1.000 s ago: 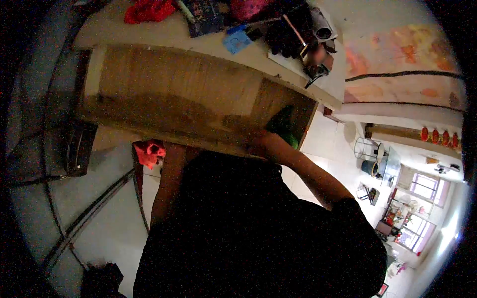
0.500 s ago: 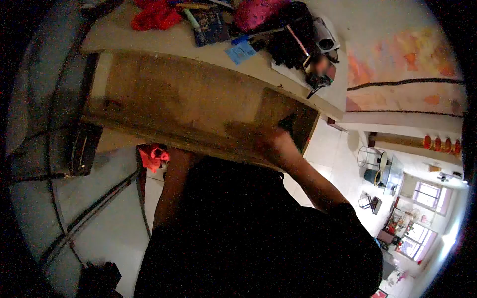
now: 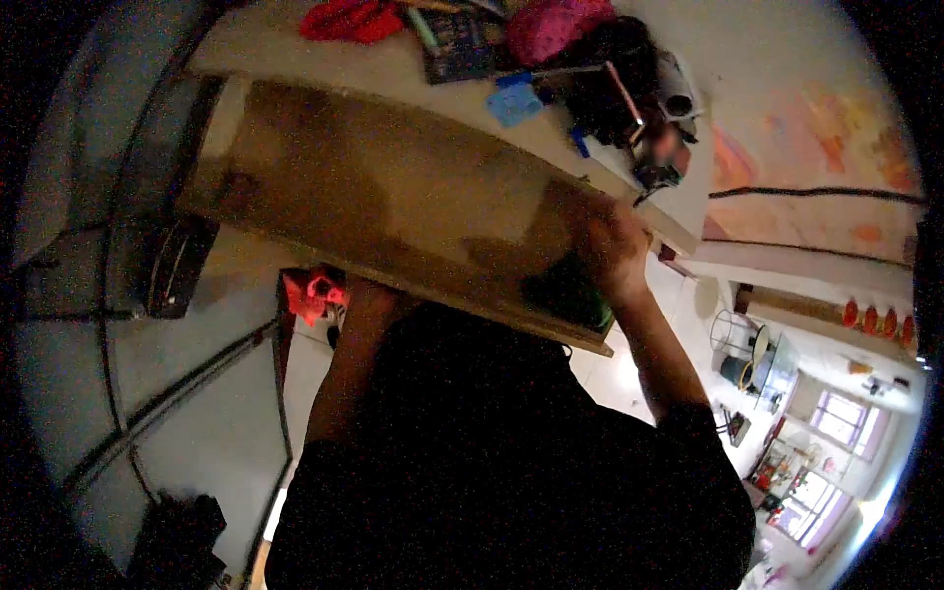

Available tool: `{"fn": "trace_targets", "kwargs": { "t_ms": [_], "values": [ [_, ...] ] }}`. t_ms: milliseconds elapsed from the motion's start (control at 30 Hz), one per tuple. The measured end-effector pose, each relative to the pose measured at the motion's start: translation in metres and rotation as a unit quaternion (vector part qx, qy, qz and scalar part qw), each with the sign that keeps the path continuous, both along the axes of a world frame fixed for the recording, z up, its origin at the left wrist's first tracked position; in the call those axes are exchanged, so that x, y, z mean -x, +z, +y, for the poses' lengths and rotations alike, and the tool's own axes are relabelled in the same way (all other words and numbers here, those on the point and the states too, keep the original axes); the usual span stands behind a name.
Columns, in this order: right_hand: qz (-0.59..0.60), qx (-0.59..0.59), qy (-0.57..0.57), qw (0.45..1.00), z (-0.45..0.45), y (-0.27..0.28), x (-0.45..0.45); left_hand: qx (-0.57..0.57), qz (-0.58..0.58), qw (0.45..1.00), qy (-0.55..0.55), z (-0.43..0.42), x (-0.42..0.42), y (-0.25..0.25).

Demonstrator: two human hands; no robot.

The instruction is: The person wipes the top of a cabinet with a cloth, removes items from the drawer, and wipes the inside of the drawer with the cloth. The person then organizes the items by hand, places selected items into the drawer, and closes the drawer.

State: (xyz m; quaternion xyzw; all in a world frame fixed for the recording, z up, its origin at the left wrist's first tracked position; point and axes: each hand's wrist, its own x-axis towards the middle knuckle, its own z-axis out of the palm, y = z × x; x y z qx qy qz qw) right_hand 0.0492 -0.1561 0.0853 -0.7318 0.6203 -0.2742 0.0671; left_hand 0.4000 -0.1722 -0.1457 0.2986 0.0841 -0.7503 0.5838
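Drawer (image 3: 324, 147) open below tabletop (image 3: 295, 54), plain brown wood, shadow-patched. Left forearm (image 3: 356, 344) at its near edge, left hand hidden, grip can't be told. Farther right, dark green item (image 3: 572, 297) inside, right hand (image 3: 615, 246) blurred at far end, grip unclear.

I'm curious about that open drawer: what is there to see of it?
The drawer is long and brown, wooden by its look, with a paler left end. It stands open below the edge of the tabletop, slanting down to the right in view. Shadows cross its mostly bare bottom; a dark green item lies inside near the right end. The blurred right hand is at that end; whether it touches is unclear. The left hand is hidden.
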Motion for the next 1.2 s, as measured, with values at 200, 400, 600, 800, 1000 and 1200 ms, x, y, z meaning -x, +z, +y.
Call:
{"fn": "trace_targets", "kwargs": {
  "t_ms": [200, 400, 600, 800, 1000, 1200],
  "values": [
    [0.356, -0.108, 0.104, 0.922, 0.091, -0.074, 0.035, -0.001, 0.027, 1.0, 0.005, 0.001, 0.015, 0.003],
    [0.058, -0.424, 0.073, 0.901, 0.038, -0.026, 0.017, 0.001, 0.054, 0.998, 0.014, 0.004, 0.027, 0.006],
    [-0.138, -0.262, 0.245, 0.923, 0.031, -0.055, -0.031, 0.001, 0.077, 0.997, 0.032, 0.007, 0.034, 0.009],
    [-0.506, -0.561, 0.069, 0.652, -0.08, -0.107, -0.183, -0.007, 0.101, 0.994, 0.037, 0.011, 0.045, 0.009],
    [-0.154, -0.094, 0.404, 0.897, -0.213, -0.126, -0.413, -0.008, 0.125, 0.992, 0.029, 0.013, 0.056, 0.015],
    [-0.116, 0.001, 0.457, 0.882, -0.241, -0.137, -0.443, -0.005, 0.127, 0.991, 0.031, 0.014, 0.059, 0.016]
  ]
}}
